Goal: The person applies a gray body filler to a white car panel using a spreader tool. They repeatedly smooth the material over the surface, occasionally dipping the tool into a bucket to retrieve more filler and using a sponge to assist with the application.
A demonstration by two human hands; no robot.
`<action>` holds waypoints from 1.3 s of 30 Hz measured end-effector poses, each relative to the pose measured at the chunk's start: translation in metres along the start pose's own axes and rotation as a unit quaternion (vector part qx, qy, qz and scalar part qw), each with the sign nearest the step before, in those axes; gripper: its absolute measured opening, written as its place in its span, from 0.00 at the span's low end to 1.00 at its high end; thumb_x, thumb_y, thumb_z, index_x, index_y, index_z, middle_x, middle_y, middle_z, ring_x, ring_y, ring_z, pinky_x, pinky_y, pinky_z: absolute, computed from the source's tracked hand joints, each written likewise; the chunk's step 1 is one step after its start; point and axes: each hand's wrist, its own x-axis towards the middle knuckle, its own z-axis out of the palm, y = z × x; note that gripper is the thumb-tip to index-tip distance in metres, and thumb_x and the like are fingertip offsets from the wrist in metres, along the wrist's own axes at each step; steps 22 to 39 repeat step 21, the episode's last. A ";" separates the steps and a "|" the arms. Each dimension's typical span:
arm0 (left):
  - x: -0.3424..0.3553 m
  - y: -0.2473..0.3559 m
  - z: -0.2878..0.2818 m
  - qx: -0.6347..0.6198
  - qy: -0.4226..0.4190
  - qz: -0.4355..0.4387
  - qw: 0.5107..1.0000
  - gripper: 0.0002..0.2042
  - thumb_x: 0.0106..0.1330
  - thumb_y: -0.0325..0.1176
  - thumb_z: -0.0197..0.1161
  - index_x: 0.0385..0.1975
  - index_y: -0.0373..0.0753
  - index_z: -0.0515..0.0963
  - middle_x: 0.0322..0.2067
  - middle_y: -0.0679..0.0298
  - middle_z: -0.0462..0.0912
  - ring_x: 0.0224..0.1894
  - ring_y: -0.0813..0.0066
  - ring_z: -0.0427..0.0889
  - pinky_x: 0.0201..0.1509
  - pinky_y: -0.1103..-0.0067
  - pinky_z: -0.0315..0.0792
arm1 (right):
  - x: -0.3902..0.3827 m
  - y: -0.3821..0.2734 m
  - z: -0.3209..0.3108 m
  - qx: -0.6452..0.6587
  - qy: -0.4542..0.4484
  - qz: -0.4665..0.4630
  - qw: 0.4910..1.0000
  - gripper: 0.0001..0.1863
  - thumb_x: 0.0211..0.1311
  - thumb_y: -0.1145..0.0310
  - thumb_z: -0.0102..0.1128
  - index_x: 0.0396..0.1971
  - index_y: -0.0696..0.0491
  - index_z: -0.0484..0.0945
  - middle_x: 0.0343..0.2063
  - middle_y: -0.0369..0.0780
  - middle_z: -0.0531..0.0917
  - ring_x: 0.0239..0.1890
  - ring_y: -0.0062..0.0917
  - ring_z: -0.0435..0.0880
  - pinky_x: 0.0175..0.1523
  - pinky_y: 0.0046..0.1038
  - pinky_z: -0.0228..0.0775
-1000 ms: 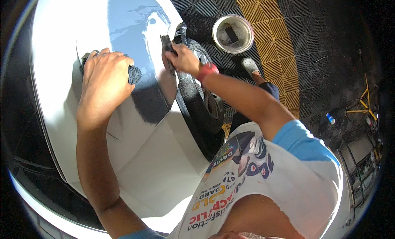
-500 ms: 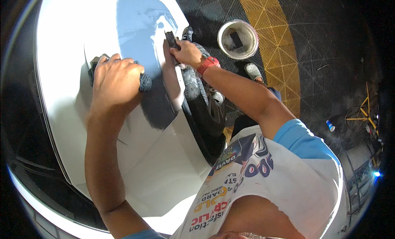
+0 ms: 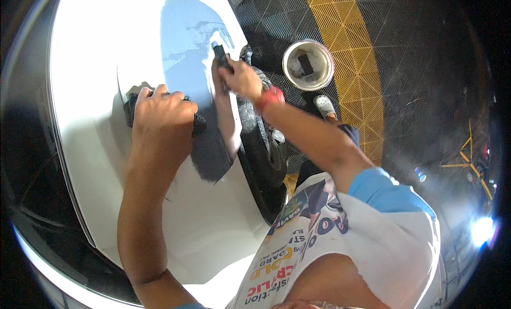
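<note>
My left hand is pressed flat on a dark cloth, fingers curled over it, on the white car panel. My right hand is closed around a small dark applicator block, working the panel edge just above the tyre. I'd say keep the block flat, use overlapping strokes, and follow with the cloth before anything dries. A white bucket sits near on the grid floor, a second block inside.
</note>
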 end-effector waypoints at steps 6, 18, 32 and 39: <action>0.002 0.002 -0.006 -0.057 -0.031 -0.005 0.998 0.05 0.55 0.32 0.77 0.27 0.40 0.88 0.36 0.54 0.91 0.47 0.51 0.89 0.60 0.54 0.77 | -0.081 0.002 0.004 0.058 0.105 -0.228 0.966 0.32 0.71 0.55 0.68 0.70 0.54 0.76 0.58 0.60 0.81 0.60 0.57 0.84 0.62 0.49 0.80; 0.011 0.006 -0.020 -0.045 -0.120 -0.045 0.991 0.07 0.55 0.27 0.79 0.33 0.44 0.90 0.39 0.63 0.90 0.48 0.65 0.86 0.60 0.62 0.75 | -0.077 -0.011 -0.007 0.018 0.067 -0.183 0.981 0.37 0.72 0.53 0.66 0.75 0.55 0.70 0.58 0.60 0.79 0.58 0.53 0.85 0.60 0.45 0.80; 0.013 0.009 -0.025 -0.028 -0.143 -0.051 0.988 0.07 0.55 0.27 0.79 0.34 0.44 0.91 0.39 0.62 0.91 0.49 0.64 0.86 0.62 0.62 0.75 | -0.035 -0.005 -0.007 0.042 0.065 -0.153 0.985 0.38 0.70 0.50 0.67 0.75 0.51 0.70 0.59 0.61 0.80 0.57 0.58 0.85 0.61 0.48 0.80; 0.013 0.009 -0.025 -0.028 -0.143 -0.051 0.988 0.07 0.55 0.27 0.79 0.34 0.44 0.91 0.39 0.62 0.91 0.49 0.64 0.86 0.62 0.62 0.75 | -0.035 -0.005 -0.007 0.042 0.065 -0.153 0.985 0.38 0.70 0.50 0.67 0.75 0.51 0.70 0.59 0.61 0.80 0.57 0.58 0.85 0.61 0.48 0.80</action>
